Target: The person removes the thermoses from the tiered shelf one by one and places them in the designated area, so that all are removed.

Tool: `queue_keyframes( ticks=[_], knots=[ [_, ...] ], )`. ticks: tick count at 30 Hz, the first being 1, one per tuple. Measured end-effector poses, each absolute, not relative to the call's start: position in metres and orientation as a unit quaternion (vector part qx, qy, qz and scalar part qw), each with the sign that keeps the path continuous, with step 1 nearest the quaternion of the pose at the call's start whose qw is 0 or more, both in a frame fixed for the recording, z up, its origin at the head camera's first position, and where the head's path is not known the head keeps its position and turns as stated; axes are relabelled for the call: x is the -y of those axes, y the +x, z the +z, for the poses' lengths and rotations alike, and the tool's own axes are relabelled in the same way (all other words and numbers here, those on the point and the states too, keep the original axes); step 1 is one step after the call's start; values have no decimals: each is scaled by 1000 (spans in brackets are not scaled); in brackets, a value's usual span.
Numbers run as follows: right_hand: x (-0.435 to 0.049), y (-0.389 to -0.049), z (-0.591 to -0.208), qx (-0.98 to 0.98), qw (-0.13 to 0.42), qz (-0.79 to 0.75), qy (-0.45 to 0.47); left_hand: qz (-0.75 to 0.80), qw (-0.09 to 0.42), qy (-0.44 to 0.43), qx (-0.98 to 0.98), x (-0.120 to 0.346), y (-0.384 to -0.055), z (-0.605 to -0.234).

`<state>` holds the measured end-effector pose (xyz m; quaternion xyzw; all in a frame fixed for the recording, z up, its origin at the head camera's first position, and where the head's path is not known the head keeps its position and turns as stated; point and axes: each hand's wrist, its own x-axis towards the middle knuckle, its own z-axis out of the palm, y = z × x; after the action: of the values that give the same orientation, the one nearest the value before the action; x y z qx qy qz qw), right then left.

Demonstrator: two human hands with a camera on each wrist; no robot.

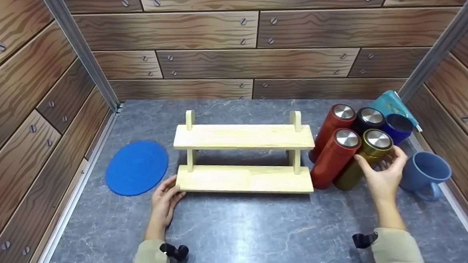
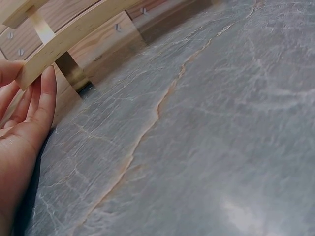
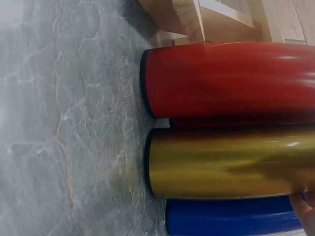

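Observation:
My left hand [image 1: 165, 203] pinches the left front corner of a two-tier wooden shelf [image 1: 244, 181]; the left wrist view shows the thumb above the lower board [image 2: 59, 49] and fingers beneath it. At the right, my right hand [image 1: 384, 179] holds the gold thermos [image 1: 350, 173] near its steel lid, thumb on one side and fingers on the other. This thermos stands upright on the table. Close beside it are a front red thermos [image 1: 333, 160], another red thermos [image 1: 332, 126] behind, and a black thermos [image 1: 369, 118]. The right wrist view shows the gold body [image 3: 211, 162] between red and blue cylinders.
A dark blue tumbler [image 1: 397, 127] and a teal packet [image 1: 392, 103] stand behind the bottles. A blue mug [image 1: 424, 173] is right of my right hand. On the left lies a round blue mat [image 1: 136, 168]. Wood-patterned walls [image 1: 214, 60] enclose the grey table [image 1: 255, 234].

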<state>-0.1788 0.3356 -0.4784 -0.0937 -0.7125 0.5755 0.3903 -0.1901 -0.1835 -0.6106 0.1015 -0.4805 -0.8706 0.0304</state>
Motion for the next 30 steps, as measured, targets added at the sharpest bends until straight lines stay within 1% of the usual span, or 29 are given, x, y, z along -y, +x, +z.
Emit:
queue_keyframes(
  ticks=[4,10,14,20,23,26,30],
  knots=[
    [-344,-180,-481,719,379,574,-99,-872,24,91,481,182,-193,-609],
    [-359,-181,-488,752,338,558,-95,-871,20,93,481,184,-192,-608],
    [-359,-173,-485,771,334,535,-86,-869,20,88,486,184,-192,-606],
    [-356,-167,-472,777,364,507,-86,-862,20,100,497,184,-190,-602],
    [-355,-165,-466,782,386,483,-84,-849,34,116,514,186,-188,-600],
    [-348,-159,-454,785,419,450,-76,-816,55,120,563,191,-189,-594],
    [-328,-145,-430,781,478,401,-40,-751,79,114,646,200,-191,-577]
  ],
)
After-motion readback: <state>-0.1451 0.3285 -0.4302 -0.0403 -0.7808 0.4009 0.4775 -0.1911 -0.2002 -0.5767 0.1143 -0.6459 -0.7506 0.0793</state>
